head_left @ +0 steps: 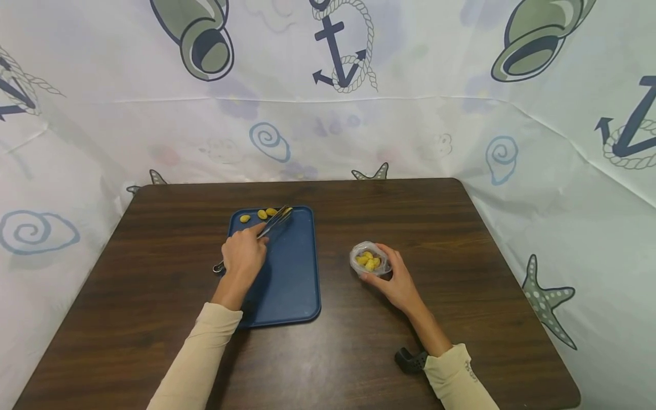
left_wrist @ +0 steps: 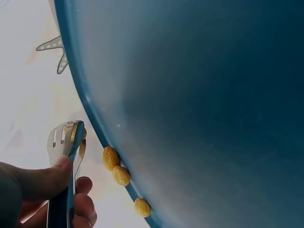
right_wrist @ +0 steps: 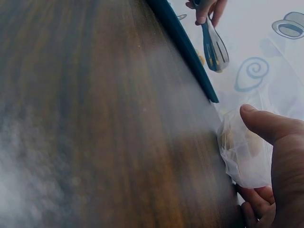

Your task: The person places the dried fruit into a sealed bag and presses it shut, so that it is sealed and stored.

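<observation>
My left hand [head_left: 244, 253] grips metal tongs [head_left: 275, 221] with a slotted head, held over the far edge of a blue tray [head_left: 289, 273]. In the left wrist view a yellow nut-like piece [left_wrist: 74, 133] sits between the tips of the tongs. Several similar yellow pieces [head_left: 262, 214] lie along the tray's far edge. To the right of the tray, my right hand [head_left: 398, 282] holds a clear plastic bag [head_left: 357, 254] between thumb and fingers. The bag stands with its mouth up, and several yellow pieces [head_left: 369, 262] show inside.
Everything stands on a dark brown wooden table [head_left: 348, 341] with rounded corners. Behind and beside it hangs a white cloth [head_left: 425, 136] printed with anchors, shells and starfish. A black strap-like device [head_left: 410, 360] is at the right wrist.
</observation>
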A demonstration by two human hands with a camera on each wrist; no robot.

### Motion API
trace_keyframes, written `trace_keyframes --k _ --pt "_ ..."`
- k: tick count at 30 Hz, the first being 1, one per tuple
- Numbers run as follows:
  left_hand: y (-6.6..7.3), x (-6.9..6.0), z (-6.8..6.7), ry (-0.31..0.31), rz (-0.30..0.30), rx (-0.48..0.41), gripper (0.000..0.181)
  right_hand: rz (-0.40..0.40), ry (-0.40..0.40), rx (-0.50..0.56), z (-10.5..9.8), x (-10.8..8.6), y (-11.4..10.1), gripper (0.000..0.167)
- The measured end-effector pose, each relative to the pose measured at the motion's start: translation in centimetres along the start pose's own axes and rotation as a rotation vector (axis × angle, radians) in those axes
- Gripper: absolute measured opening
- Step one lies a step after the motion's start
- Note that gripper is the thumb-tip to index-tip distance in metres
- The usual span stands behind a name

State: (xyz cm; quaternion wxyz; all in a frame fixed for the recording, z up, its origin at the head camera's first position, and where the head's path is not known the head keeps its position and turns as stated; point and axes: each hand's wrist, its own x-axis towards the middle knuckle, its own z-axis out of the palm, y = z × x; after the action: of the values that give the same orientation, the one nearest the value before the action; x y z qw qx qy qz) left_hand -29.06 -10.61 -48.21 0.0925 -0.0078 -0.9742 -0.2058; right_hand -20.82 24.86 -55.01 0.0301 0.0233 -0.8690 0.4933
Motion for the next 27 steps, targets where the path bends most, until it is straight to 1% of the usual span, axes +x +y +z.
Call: trace_keyframes --k 4,12,19,27 --pt "0.0 -0.6 -0.3 0.008 -0.016 -0.018 0.040 0.002 0.000 -0.003 0.0 0.0 0.0 0.082" --pt "0.0 -1.8 -0.6 0.050 -0.024 -0.060 0.038 0.000 0.001 -0.001 0.1 0.2 0.0 0.081" --pt "0.3 -3.0 -0.8 0.062 -0.039 -0.106 0.040 0.004 -0.002 -0.001 0.1 0.0 0.0 0.082" --pt "0.8 -4.1 -1.7 0.080 -0.042 -0.129 0.041 -0.009 0.006 0.006 0.0 -0.1 -0.3 0.082"
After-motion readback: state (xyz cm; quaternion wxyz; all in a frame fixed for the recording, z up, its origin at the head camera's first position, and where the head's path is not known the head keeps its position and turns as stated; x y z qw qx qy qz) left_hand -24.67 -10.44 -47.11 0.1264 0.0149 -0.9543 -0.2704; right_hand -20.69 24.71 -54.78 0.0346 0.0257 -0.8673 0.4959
